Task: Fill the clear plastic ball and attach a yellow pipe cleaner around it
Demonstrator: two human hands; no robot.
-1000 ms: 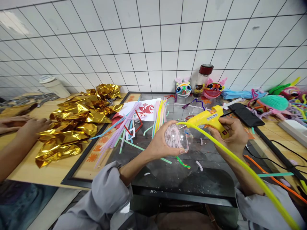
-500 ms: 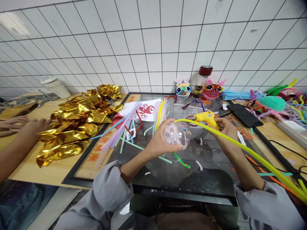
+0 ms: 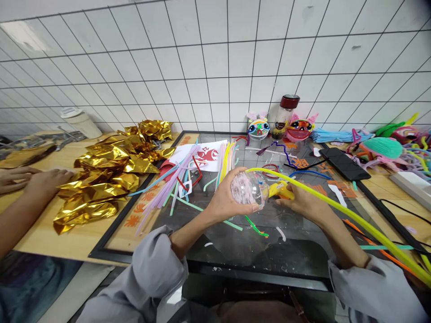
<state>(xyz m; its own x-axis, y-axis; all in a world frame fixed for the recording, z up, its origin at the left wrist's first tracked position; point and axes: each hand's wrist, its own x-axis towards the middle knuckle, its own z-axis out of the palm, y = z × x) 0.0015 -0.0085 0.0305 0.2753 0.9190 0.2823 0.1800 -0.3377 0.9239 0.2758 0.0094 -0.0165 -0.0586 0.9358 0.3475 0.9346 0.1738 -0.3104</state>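
A clear plastic ball (image 3: 247, 190) with pale pink fuzzy strands inside is held by my left hand (image 3: 224, 197), fingers wrapped round its left side. My right hand (image 3: 296, 199) grips a small yellow glue gun (image 3: 280, 190), whose front end is at the right side of the ball, partly hidden by it. A long yellow pipe cleaner (image 3: 323, 200) runs from the top of the ball toward the lower right. Below the ball, a short green pipe cleaner (image 3: 256, 226) lies on the dark glass board (image 3: 235, 249).
Gold foil (image 3: 104, 163) and another person's hands (image 3: 43, 179) are at the left. Pipe cleaners (image 3: 178, 179) lie behind my left arm. Decorated balls (image 3: 258, 129), a bottle (image 3: 283, 117), a phone (image 3: 344, 163) and a white box (image 3: 412, 184) stand or lie farther back and right.
My right hand has moved left and down with the glue gun, bringing it against the ball's right side. My left hand and the ball have hardly moved.
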